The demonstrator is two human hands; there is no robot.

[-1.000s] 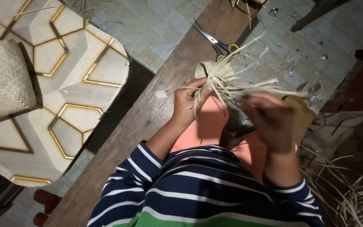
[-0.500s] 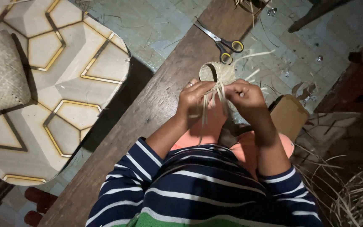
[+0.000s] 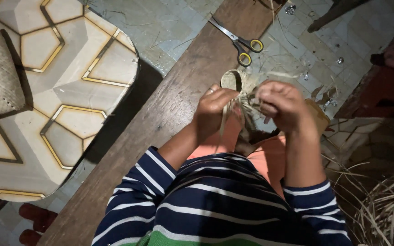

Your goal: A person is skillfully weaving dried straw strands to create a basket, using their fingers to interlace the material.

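Your left hand (image 3: pixel 216 105) and right hand (image 3: pixel 282 103) were both closed, pinching thin dry straw strands (image 3: pixel 245 101) of a small round woven piece (image 3: pixel 231 80) held over the dark wooden plank (image 3: pixel 178 98). Yellow-handled metal scissors (image 3: pixel 239 40) lay beyond.

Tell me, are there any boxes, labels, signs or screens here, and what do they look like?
None in view: no package, label, sign or screen.
The left hand and right hand hold pale straw strips by a small round woven piece.
Yellow-handled scissors lie on the brown wooden board.
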